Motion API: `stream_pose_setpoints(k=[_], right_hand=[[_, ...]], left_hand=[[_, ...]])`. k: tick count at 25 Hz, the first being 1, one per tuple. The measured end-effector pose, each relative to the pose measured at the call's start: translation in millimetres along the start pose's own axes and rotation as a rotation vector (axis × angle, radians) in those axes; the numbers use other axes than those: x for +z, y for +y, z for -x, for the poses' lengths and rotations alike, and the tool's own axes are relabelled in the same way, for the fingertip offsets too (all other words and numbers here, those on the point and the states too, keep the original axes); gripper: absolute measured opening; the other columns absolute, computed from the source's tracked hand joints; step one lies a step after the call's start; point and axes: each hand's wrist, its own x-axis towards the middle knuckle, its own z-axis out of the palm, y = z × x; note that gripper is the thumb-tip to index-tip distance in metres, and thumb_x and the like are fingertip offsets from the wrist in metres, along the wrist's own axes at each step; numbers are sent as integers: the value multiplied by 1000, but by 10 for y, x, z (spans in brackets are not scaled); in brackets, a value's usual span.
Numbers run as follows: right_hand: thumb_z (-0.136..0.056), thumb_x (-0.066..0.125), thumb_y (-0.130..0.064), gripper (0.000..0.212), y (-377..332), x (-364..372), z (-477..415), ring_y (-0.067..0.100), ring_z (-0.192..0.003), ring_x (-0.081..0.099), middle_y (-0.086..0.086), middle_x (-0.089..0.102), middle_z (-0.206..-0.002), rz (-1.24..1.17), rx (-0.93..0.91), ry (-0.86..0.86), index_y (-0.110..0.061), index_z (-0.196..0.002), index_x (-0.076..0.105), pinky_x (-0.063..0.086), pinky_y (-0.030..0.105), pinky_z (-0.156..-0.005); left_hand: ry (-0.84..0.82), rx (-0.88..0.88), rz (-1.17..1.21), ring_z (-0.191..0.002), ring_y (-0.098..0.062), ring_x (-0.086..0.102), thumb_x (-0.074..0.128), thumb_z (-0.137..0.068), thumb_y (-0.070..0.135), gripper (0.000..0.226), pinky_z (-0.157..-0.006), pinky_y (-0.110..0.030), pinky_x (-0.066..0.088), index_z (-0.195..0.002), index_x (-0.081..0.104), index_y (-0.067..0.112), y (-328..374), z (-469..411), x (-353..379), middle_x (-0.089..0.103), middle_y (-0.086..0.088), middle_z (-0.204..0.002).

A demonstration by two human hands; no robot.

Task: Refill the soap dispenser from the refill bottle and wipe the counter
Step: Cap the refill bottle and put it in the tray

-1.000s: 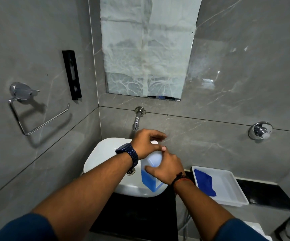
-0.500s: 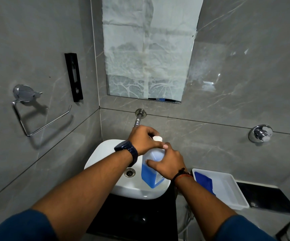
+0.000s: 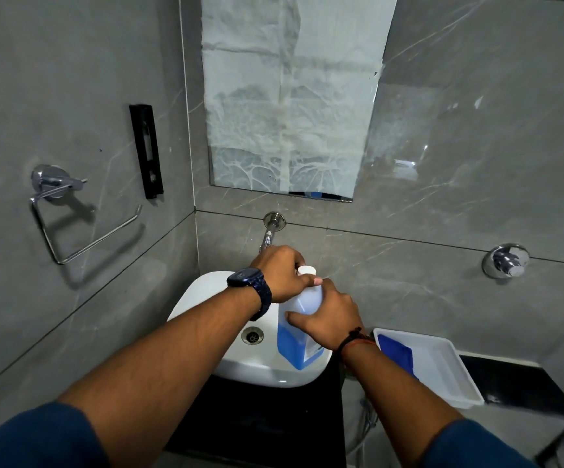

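Note:
A translucent refill bottle (image 3: 296, 346), about half full of blue liquid, stands upright on the right rim of the white basin (image 3: 206, 292). Its white cap (image 3: 307, 270) shows at the top. My left hand (image 3: 282, 273) is closed around the bottle's neck and handle, just beside the cap. My right hand (image 3: 329, 314) grips the bottle's body from the right side. A blue cloth (image 3: 396, 355) lies in a white tray (image 3: 456, 376) on the counter to the right. No soap dispenser is in view.
A wall spout (image 3: 269, 234) sticks out above the basin, and a round chrome knob (image 3: 505, 261) is on the wall to the right. A towel ring (image 3: 81, 228) and a black bracket (image 3: 146, 151) hang on the left wall. Black counter (image 3: 517, 383) runs right.
The bottle has come a little more upright in both hands and its white cap, hidden under my left hand a second ago, now shows. The view has tilted slightly.

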Motion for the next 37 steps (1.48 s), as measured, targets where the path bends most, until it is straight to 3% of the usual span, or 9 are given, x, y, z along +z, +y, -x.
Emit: stream_pose_setpoints(k=[5,8,12,16,20,25,27,32,37], right_hand=[[-45,65,-66,71,-48,12,19,14,-74,51,-8,53,-86,-40,-18,-20,-26,-101,49,39,24,-59],[-45,63,-65,72,-72,7,24,15,-72,50,-7,56,-86,-41,6,20,-26,-104,49,38,22,-56],[-46,60,-66,74,-119,3,12,20,-74,56,-5,56,-84,-22,36,114,-27,-108,48,43,27,-64],[-42,57,-68,68,-184,32,21,14,-65,51,-9,51,-76,-35,34,114,-29,-97,47,42,24,-57],[-43,58,-66,62,-208,99,45,12,-65,50,-15,48,-70,-68,12,113,-30,-91,43,38,22,-55],[-44,59,-67,63,-130,157,9,12,-66,48,-15,46,-71,-103,36,123,-32,-93,42,32,17,-49],[-44,58,-68,70,-54,164,-41,14,-67,49,-10,51,-77,-119,71,144,-28,-101,46,35,21,-52],[-47,63,-62,74,358,100,-286,32,-85,63,7,67,-98,-220,246,264,-19,-107,49,38,27,-61],[-51,78,-56,68,1325,-52,-428,36,-92,62,10,66,-100,-258,473,474,-22,-103,50,44,32,-68]], left_hand=[[-129,147,-78,-81,-22,60,69,-77,44,31,-74,-37,50,-81,70,13,-64,-48,-110,68,-6,-86],[-81,94,-3,-83,-14,62,71,-70,52,32,-73,-30,50,-86,71,25,-78,-25,-121,69,6,-88],[121,-67,-60,-64,-13,61,67,-57,72,50,-55,-25,46,-69,67,24,-21,9,-44,66,6,-67],[133,34,-154,-59,-22,54,63,-74,57,45,-50,-26,37,-57,60,15,-15,13,-45,52,1,-55],[99,66,-125,-63,-20,54,65,-76,50,38,-53,-25,35,-57,58,18,-111,21,-55,59,-1,-68],[107,125,-77,-73,-18,59,66,-73,55,39,-62,-25,40,-82,71,17,-178,-32,27,59,5,-78],[133,140,10,-78,-15,61,68,-68,59,43,-66,-24,44,-87,72,21,-206,-80,116,65,4,-84],[79,161,117,-115,-18,51,62,-66,70,76,-96,-34,45,-128,49,28,-319,-261,524,53,0,-128],[-51,213,65,-120,-20,47,52,-69,74,76,-97,-34,43,-130,46,29,-341,-596,1364,51,1,-131]])
